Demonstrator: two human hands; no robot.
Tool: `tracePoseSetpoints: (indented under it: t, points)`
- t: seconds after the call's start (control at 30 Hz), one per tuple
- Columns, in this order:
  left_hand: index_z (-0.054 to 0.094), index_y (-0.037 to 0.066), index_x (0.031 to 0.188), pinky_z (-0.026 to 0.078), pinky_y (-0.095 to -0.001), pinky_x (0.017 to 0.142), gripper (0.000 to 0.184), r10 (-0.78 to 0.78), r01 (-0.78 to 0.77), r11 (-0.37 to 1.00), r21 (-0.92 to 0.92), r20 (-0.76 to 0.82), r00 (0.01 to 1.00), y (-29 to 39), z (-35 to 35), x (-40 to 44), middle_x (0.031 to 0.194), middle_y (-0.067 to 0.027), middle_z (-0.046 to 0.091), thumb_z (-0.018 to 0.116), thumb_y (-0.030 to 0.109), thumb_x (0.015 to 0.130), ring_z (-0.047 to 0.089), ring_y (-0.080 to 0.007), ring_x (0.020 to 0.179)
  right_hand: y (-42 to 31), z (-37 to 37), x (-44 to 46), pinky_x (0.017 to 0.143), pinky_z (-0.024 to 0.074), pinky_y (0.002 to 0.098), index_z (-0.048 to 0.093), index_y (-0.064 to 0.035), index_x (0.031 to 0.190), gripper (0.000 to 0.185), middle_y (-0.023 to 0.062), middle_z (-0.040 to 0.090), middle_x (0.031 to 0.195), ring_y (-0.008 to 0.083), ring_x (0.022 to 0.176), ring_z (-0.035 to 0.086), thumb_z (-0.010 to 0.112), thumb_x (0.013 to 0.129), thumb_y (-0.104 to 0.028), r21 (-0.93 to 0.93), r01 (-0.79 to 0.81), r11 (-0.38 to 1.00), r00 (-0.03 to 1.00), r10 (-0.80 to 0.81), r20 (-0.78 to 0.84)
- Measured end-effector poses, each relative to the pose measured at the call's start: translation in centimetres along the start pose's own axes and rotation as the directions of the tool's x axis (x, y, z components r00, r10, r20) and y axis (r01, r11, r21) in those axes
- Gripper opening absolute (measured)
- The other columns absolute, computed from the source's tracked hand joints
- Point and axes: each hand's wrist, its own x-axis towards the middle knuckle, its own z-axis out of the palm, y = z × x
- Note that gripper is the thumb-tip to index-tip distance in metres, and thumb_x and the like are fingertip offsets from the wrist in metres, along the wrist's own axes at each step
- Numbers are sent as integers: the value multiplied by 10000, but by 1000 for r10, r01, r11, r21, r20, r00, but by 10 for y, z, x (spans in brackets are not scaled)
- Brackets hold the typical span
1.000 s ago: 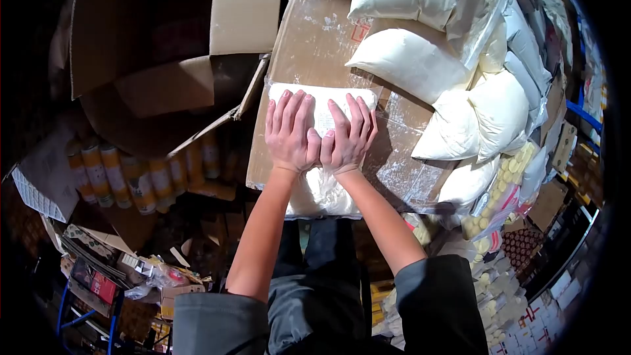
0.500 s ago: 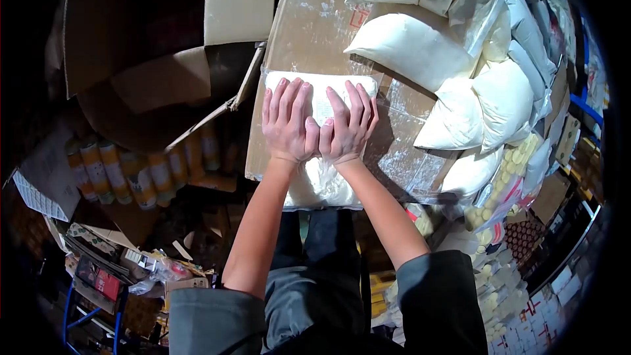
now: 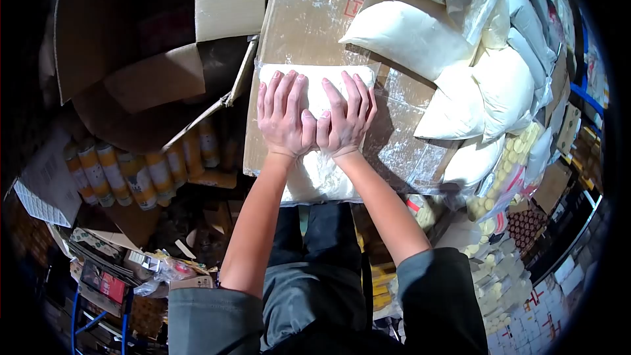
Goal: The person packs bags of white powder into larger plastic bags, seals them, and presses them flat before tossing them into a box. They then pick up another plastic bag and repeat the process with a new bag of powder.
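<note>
A clear plastic bag of white powder lies flat on a brown cardboard box in front of me. Both palms press on its top. My left hand rests on the left half with its fingers stretched out. On the right half lies my right hand, fingers spread slightly and pointing away from me. The two thumbs come close together over the middle of the bag. Neither hand grips anything. Part of the bag is hidden under my hands and wrists.
More filled powder bags are piled at the right of the box. A large open carton stands at the left, above a row of orange-and-white bottles. Packs of pale round pieces sit at the right edge.
Both hands stay pressed on the powder bag, with only a slight shift of fingers. The whole view has moved a little, the scene sliding slightly up and left.
</note>
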Motion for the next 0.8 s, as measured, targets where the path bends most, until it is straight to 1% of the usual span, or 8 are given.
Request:
tracePoseSetpoints:
  t: [0.17, 0.27, 0.37, 0.4, 0.6, 0.7, 0.8]
  points:
    - [586, 95, 1274, 267, -494, 1137, 544, -6, 6, 1000, 1, 6, 1000, 0, 0, 1, 1338, -98, 544, 436, 307, 796, 443, -315, 1309, 0, -1, 2, 1129, 178, 548, 562, -206, 1304, 504, 142, 448, 1406, 327, 1341, 371, 410, 843, -341, 0, 4, 1000, 1000, -4, 11]
    - [571, 75, 1282, 259, -493, 1138, 534, 4, -4, 1000, 0, 10, 1000, 0, -2, 2, 1333, -118, 540, 406, 307, 830, 439, -327, 1307, -1, 0, 2, 1128, 178, 544, 566, -198, 1299, 498, 141, 453, 1402, 327, 1337, 376, 396, 852, -340, -7, 6, 1000, 1000, -6, 2]
    - [575, 77, 1278, 260, -493, 1137, 534, -11, 11, 1000, -1, 29, 1000, 2, -4, 3, 1334, -115, 541, 401, 316, 833, 444, -323, 1304, -2, 0, 4, 1125, 183, 540, 570, -191, 1295, 495, 141, 459, 1397, 328, 1332, 384, 379, 863, -342, -8, 12, 1000, 1000, -12, -3]
    - [585, 93, 1275, 259, -492, 1142, 549, -21, 21, 1000, -11, 28, 999, 0, -3, 2, 1333, -105, 549, 448, 307, 789, 457, -316, 1298, -2, 0, 4, 1124, 185, 535, 574, -187, 1289, 494, 141, 464, 1393, 329, 1328, 390, 371, 869, -347, -12, 19, 1000, 1000, -19, -10]
    - [585, 87, 1272, 263, -490, 1139, 547, -20, 21, 1000, -22, 12, 1000, 0, -3, 2, 1328, -107, 550, 438, 297, 789, 458, -316, 1298, 0, 2, 3, 1125, 181, 535, 575, -185, 1289, 493, 145, 461, 1396, 331, 1327, 390, 376, 865, -337, -10, 26, 1000, 1000, -26, -6]
    - [577, 72, 1273, 265, -493, 1132, 531, -7, 7, 1000, -2, 22, 1000, 1, -3, 3, 1323, -124, 547, 392, 321, 842, 449, -329, 1296, -2, 0, 4, 1124, 181, 538, 574, -182, 1291, 495, 147, 459, 1398, 332, 1326, 390, 392, 853, -324, -4, 19, 1000, 1000, -19, -5]
    - [588, 88, 1268, 272, -486, 1134, 540, -1, 1, 1000, 9, -9, 1000, 1, 0, 2, 1323, -108, 553, 420, 290, 796, 458, -319, 1293, 0, 0, 3, 1124, 182, 540, 571, -185, 1296, 499, 147, 457, 1399, 332, 1326, 390, 411, 841, -315, 16, 11, 1000, 1000, -11, -4]
